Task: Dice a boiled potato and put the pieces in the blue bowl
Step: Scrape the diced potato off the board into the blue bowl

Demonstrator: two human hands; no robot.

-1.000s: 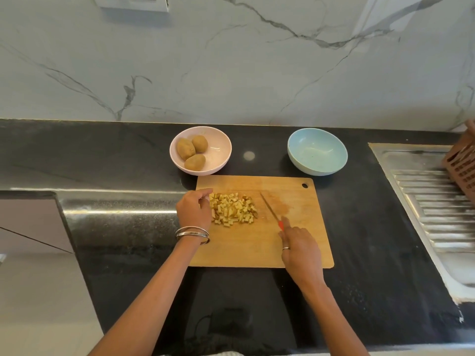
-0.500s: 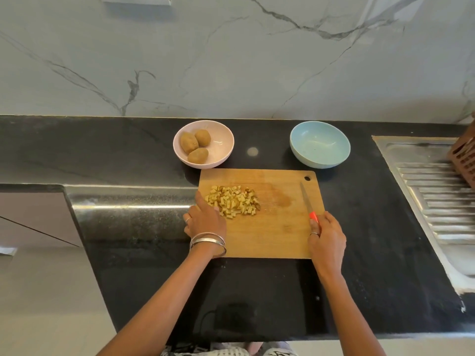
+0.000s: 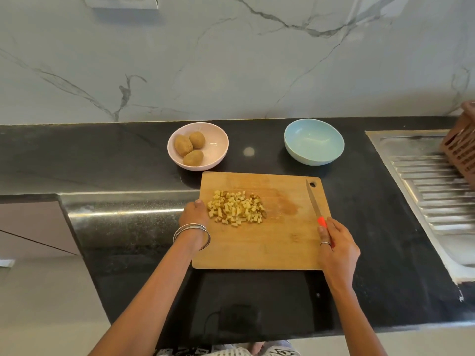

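The right hand [image 3: 337, 246] has its fingers curled round the red handle of a knife [image 3: 315, 204], whose blade lies flat along the right side of the cutting board [image 3: 259, 249], tip pointing away from the person toward the hanging hole in the board's far corner. The left hand [image 3: 194, 214] sits at the board's left edge with its fingers curled inward, knuckles just beside the pile of diced potato [image 3: 237, 207]; whether it grips the board's edge or only rests there I cannot tell. Bangles [image 3: 191, 232] circle that wrist.

The diced potato lies in a loose heap on the board between the two hands, nearer the left one. Beyond the right hand, past the far edge of the board, stands the blue bowl [image 3: 313, 141] on the black worktop [image 3: 123, 155], with no pieces in it. Beyond the left hand stands a pink bowl [image 3: 217, 147] holding three whole potatoes [image 3: 189, 146] in their skins. Farther out to the right of the right hand is a steel draining board [image 3: 421, 181], with a brown slotted basket [image 3: 460, 147] on it at the frame's edge.
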